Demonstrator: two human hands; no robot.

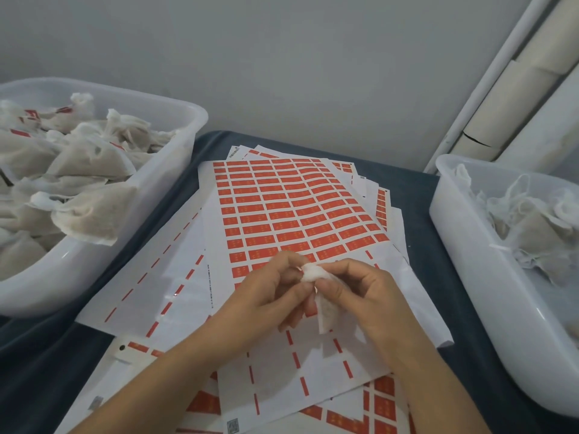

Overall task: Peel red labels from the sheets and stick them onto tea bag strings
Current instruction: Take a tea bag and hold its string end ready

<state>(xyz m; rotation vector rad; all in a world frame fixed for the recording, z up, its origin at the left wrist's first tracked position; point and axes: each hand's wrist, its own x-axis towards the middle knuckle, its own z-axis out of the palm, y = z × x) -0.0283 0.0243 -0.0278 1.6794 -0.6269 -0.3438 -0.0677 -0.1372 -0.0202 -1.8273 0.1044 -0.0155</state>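
Both hands, left hand (pixel 275 289) and right hand (pixel 354 292), pinch one tea bag (pixel 324 311) at centre; labelled bags fill the bin (pixel 175 170) at ten o'clock, many red labels (pixel 282 208) remain unpeeled.

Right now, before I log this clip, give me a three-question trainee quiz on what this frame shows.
1. True or false: both the left hand and the right hand are holding one tea bag above the top label sheet.
2. Which tub shows bags that already carry red labels? A) left tub B) right tub C) neither
3. Fill in: the near part of the top label sheet has been peeled, leaving only thin red ____ between the empty spaces.

Key: 1 true; 2 A; 3 strips.
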